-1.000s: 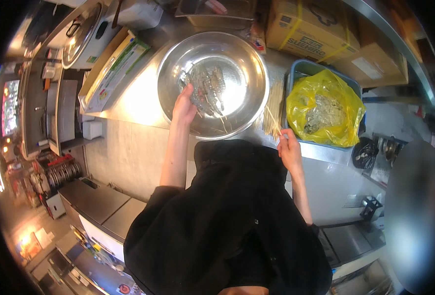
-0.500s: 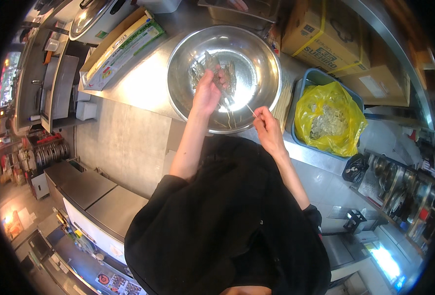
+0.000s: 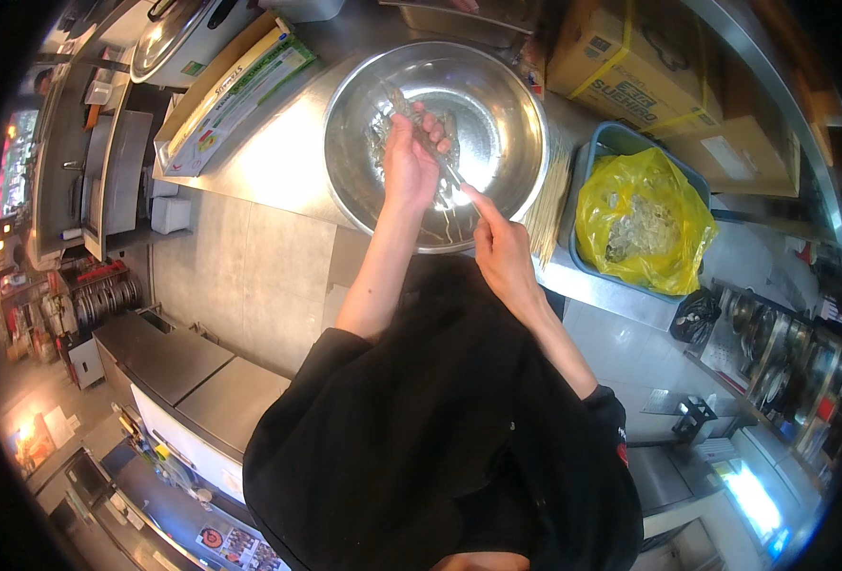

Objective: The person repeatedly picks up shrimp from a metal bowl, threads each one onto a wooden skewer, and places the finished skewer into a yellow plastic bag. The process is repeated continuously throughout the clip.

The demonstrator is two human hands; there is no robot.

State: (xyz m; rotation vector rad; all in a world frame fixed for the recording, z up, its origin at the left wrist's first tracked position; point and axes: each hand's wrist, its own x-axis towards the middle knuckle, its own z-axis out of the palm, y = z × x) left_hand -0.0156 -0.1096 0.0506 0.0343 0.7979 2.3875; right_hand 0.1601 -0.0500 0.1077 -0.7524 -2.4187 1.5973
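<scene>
While a grey shrimp (image 3: 411,119) sits clamped in the left hand (image 3: 408,162) over the steel bowl (image 3: 497,105), the right hand (image 3: 497,249) pinches a thin skewer (image 3: 452,176). Threading likely underway; needs steady aim. Yellow bag (image 3: 645,219) at three o'clock on bench (image 3: 269,162).

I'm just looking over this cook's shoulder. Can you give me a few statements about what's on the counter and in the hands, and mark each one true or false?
1. The left hand holds a shrimp over the steel bowl. True.
2. The right hand rests inside the yellow bag. False: it is at the bowl's near rim, pinching a thin skewer that points at the shrimp.
3. The yellow bag sits in a blue bin to the right of the bowl. True.
4. The bowl is empty. False: more shrimp lie in the bottom of it.
5. A bundle of loose skewers lies between the bowl and the bin. True.
</scene>
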